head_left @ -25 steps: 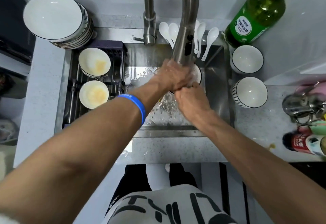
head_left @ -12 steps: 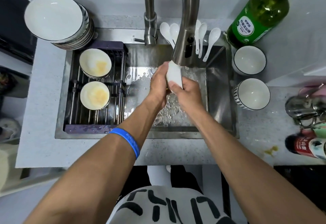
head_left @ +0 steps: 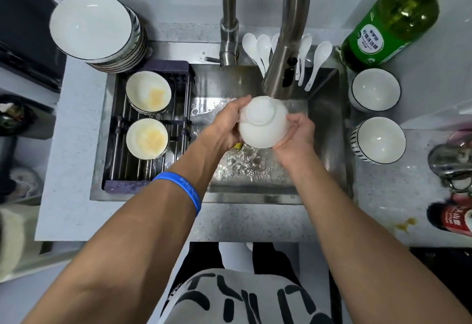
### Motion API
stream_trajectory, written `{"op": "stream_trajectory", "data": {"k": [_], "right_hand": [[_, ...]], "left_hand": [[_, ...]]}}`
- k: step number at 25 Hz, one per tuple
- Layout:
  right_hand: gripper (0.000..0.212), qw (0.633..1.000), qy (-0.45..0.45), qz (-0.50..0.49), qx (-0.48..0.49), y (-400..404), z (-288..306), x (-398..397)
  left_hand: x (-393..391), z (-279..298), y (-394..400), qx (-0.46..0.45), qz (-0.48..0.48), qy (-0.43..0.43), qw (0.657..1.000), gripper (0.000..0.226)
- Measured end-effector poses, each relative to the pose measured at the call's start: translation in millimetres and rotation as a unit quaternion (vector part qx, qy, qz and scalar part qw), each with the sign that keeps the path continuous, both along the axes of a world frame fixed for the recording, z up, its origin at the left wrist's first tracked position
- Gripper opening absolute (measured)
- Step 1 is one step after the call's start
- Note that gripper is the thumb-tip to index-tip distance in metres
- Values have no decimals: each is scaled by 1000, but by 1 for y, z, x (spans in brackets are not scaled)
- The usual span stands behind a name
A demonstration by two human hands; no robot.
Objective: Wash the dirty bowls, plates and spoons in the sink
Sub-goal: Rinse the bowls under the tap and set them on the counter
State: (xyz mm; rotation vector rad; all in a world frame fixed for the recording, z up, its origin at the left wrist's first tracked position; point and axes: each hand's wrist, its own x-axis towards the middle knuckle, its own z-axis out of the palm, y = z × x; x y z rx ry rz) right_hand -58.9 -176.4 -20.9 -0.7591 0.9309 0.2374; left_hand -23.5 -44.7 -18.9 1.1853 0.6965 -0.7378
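Holding a white bowl (head_left: 263, 123) upside down over the sink (head_left: 324, 129), just under the spout of the tall tap (head_left: 286, 68), both hands wrap its sides: the left hand (head_left: 227, 127) has its fingers (head_left: 242, 101) curled round the far left wall, and the right hand (head_left: 297, 136) cups the right wall with its thumb across the near edge, so each hand grips the bowl and neither is slack. The bowl's foot ring faces the camera and its rim points down toward the wet sink floor, where water and foam lie. A scrap of something yellow (head_left: 237, 146) peeks out under the left palm; what it is cannot be told. A blue wristband (head_left: 187, 191) sits on the left forearm. In the left part of the sink a dark rack (head_left: 122, 155) carries two dirty bowls (head_left: 148, 92) with yellowish stains, one behind the other, the far one on top of a short stack. Beyond the rack, on the desk (head_left: 74, 145), stands a stack of plates (head_left: 102, 32). White spoons (head_left: 260, 50) lie fanned along the back ledge of the sink, partly behind the tap. To the right of the sink two clean bowls (head_left: 378, 139) stand upright on the desk, one behind the other, and a green bottle (head_left: 393, 19) with a pump top stands behind them. At the far right edge some cans and metal things show, blurred
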Motion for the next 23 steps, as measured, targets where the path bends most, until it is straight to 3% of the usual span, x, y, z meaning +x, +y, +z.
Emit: {"op": "stream_trajectory", "data": {"k": [2,5,7,8,9,11,12,13,14,15,17,18,19,20,23], "right_hand": [[21,999,34,6,-40,7,-7,5],[41,981,95,112,-129,8,-10,13],[51,960,122,208,-140,-2,-8,15],[52,951,123,254,-129,-9,-4,16],[50,941,119,294,-116,-15,-1,16],[40,926,114,341,-117,-21,7,14],[35,922,117,343,-135,-20,11,13],[32,927,117,323,-152,-19,14,13],[36,936,105,289,-170,-19,15,14],[45,947,82,247,-189,-18,14,16],[65,961,28,178,-209,-11,14,14],[69,967,6,153,-203,-4,14,10],[70,973,-11,137,-187,3,13,6],[68,975,-28,129,-177,11,14,2],[60,939,-55,161,-300,10,17,2]], "left_hand": [[-4,7,4,-33,-8,-18,999,19],[-8,19,13,-88,-72,-59,992,14],[-8,21,22,-29,-171,-134,976,22],[-7,21,23,36,-261,-198,944,27],[-10,23,21,104,-361,-266,888,28],[-20,26,13,260,-502,-382,731,17],[-23,25,11,343,-525,-416,659,13],[-25,24,12,407,-506,-444,617,16],[-26,18,16,429,-465,-467,617,27],[-30,17,18,409,-403,-478,664,40],[-35,22,13,262,-186,-389,863,58],[-34,20,6,186,-55,-298,935,58],[-31,18,-3,136,47,-207,968,51],[-28,12,-10,128,97,-140,977,43],[-24,-5,-18,105,87,-33,990,37]]}}
